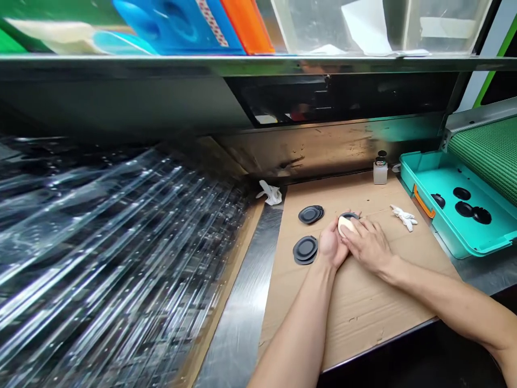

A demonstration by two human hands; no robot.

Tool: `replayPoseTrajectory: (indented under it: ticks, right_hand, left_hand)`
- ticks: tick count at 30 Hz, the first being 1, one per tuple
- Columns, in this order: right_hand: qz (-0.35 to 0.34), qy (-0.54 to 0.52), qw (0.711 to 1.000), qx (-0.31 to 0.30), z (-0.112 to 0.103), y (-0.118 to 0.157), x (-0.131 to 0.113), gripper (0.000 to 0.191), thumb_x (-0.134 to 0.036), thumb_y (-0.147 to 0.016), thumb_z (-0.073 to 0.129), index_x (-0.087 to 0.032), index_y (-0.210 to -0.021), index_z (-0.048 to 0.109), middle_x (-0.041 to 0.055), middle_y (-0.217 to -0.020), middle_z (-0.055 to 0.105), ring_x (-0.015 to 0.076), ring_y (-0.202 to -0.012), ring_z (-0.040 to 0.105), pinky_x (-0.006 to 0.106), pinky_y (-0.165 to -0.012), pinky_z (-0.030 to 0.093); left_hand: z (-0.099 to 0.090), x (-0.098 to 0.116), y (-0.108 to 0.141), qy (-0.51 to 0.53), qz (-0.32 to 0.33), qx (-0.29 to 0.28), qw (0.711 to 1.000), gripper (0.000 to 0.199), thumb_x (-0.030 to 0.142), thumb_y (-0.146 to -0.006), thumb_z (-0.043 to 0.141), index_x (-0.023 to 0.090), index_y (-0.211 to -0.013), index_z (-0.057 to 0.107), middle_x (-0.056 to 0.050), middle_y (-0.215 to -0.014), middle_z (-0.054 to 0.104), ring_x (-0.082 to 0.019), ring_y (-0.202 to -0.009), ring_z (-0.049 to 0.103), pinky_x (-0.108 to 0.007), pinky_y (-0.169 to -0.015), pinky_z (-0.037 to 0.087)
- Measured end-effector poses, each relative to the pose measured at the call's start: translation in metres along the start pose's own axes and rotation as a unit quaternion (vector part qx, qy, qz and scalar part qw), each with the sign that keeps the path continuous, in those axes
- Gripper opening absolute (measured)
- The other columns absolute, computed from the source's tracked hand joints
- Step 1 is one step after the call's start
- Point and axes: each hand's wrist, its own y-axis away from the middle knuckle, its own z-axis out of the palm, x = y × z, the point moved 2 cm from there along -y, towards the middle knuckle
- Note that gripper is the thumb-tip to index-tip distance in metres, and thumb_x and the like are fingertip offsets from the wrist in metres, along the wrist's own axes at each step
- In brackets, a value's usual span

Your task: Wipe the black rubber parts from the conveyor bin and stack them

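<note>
My left hand [333, 245] and my right hand [367, 245] meet at the middle of a cardboard sheet [363, 312]. Between them is a cream oval sponge [345, 225], pressed against a black rubber disc [349, 216], which is mostly hidden. My left hand's fingers seem to wrap the disc, and my right fingers lie on the sponge. To the left, two stacks of black rubber discs [311, 214] [305, 250] lie on the cardboard, apart from my hands. A white glove [404, 217] lies to the right.
A teal tray [420, 172] holding several black discs stands at right, next to a green belt [487, 156]. A small bottle [380, 170] stands behind the cardboard. A white cloth [270, 193] lies at back left. Blurred transparent plastic strips [121, 242] fill the left. A steel shelf edge [258, 64] runs overhead.
</note>
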Motion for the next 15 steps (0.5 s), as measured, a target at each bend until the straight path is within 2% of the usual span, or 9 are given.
replayPoseTrajectory:
  ticks: [3,7,9,10,13,15]
  right_hand:
    - [0.039,0.012,0.999,-0.01,-0.0015,-0.0011,0.0027,0.044,-0.036,-0.108,0.036,-0.028,-0.146,0.057,0.0102,-0.148,0.056,0.0296,-0.119,0.051,0.043,-0.097,0.042]
    - [0.02,0.025,0.999,-0.015,-0.004,-0.0021,0.0065,0.046,-0.034,-0.107,0.036,-0.028,-0.148,0.055,0.0115,-0.15,0.054,0.0302,-0.12,0.049,0.043,-0.098,0.041]
    - [0.05,0.032,0.998,-0.016,-0.0044,-0.002,0.0071,0.046,-0.032,-0.107,0.036,-0.026,-0.147,0.056,0.0137,-0.146,0.057,0.0305,-0.117,0.05,0.044,-0.096,0.042]
    - [0.061,0.034,0.997,-0.017,-0.0044,-0.0019,0.0065,0.046,-0.031,-0.106,0.035,-0.025,-0.147,0.056,0.0144,-0.144,0.058,0.0304,-0.115,0.05,0.044,-0.096,0.042]
    - [0.031,0.034,0.999,-0.014,-0.0042,-0.0018,0.0011,0.047,-0.029,-0.105,0.037,-0.024,-0.149,0.054,0.0153,-0.146,0.055,0.0306,-0.117,0.049,0.044,-0.096,0.042]
    - [0.054,0.037,0.998,-0.018,-0.0038,-0.0014,0.0002,0.047,-0.027,-0.104,0.039,-0.022,-0.148,0.054,0.017,-0.142,0.057,0.0309,-0.114,0.05,0.045,-0.094,0.043]
  left_hand:
    - [-0.0019,0.0013,-0.0005,-0.001,0.008,0.008,1.0,0.037,0.031,-0.104,0.038,0.014,-0.118,0.067,-0.016,-0.119,0.073,-0.026,-0.116,0.068,-0.046,-0.104,0.054]
    - [0.0001,0.0009,-0.001,0.0,-0.009,0.008,1.0,0.036,0.031,-0.105,0.037,0.013,-0.111,0.069,-0.015,-0.111,0.076,-0.025,-0.113,0.07,-0.045,-0.103,0.055]
    - [0.0017,0.0006,-0.0004,-0.003,-0.003,0.013,1.0,0.036,0.03,-0.106,0.036,0.014,-0.108,0.069,-0.013,-0.107,0.077,-0.024,-0.11,0.071,-0.045,-0.103,0.056]
    - [0.0024,0.0003,0.0,-0.003,-0.004,0.014,1.0,0.037,0.03,-0.107,0.035,0.014,-0.106,0.069,-0.013,-0.106,0.077,-0.024,-0.11,0.071,-0.044,-0.103,0.056]
    - [0.0036,-0.0011,0.0008,0.003,-0.014,0.015,1.0,0.039,0.032,-0.107,0.035,0.014,-0.104,0.069,-0.014,-0.111,0.076,-0.023,-0.113,0.07,-0.042,-0.104,0.055]
    - [0.003,-0.0015,0.0006,0.002,-0.008,0.021,1.0,0.039,0.031,-0.107,0.035,0.013,-0.104,0.07,-0.015,-0.113,0.075,-0.023,-0.115,0.069,-0.041,-0.104,0.055]
